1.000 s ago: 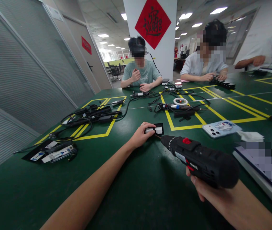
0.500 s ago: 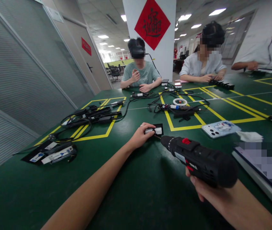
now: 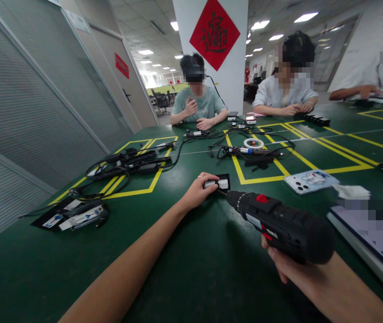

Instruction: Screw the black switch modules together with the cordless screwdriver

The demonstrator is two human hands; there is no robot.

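Note:
My right hand is wrapped round the handle of a black cordless drill with red buttons. Its thin bit points left and away, with the tip close to a small white block; I cannot tell whether they touch. My left hand grips this block, fingers over its far side and thumb on the near side. Beneath the block lies a small black sheet on the green table. The hand hides the left part of the block.
Black cables and tools lie at left, beside white-and-black parts. Ahead are more cabled tools and a white ring. A phone, a tissue and a laptop-like device are at right. Several people sit across.
My hands, the drill and the white block stay almost in place. Across the table at far right, a person's arms have shifted, and the person in the light shirt has turned their head slightly.

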